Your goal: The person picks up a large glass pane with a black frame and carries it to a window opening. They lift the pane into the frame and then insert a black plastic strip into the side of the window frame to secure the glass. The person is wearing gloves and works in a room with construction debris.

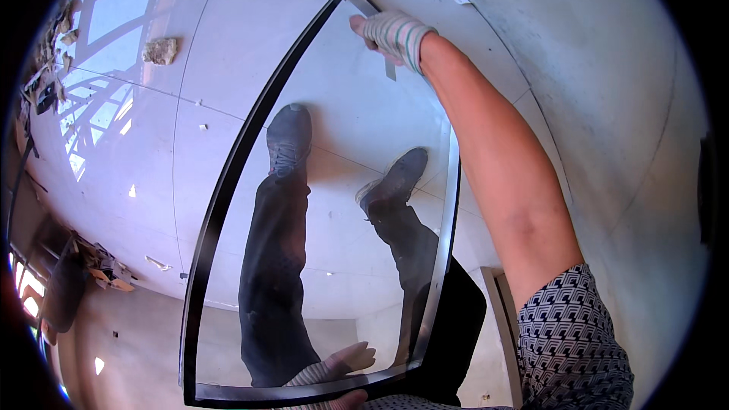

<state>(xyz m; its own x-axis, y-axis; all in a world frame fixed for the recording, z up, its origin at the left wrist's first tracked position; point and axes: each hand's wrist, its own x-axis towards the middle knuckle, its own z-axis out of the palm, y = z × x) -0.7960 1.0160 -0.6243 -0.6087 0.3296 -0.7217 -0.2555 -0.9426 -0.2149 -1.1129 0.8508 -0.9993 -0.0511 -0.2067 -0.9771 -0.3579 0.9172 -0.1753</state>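
Observation:
A black-framed glass pane, a sash or panel of some kind, is held tilted in front of me, running from the far top to the near bottom. My right hand, in a striped knit glove with bare fingertips, is closed round its upper right edge, beside a grey strip. At the bottom edge, my left hand, also gloved, is closed on the frame. Part of it lies below the picture; fingers also show in the glass above the rim, though whether through it or mirrored I cannot tell.
My legs and dark shoes show through the glass on pale floor tiles. A broken lump lies at the left, near rubble along the far left. A pale wall rises at right, and a door frame stands lower right.

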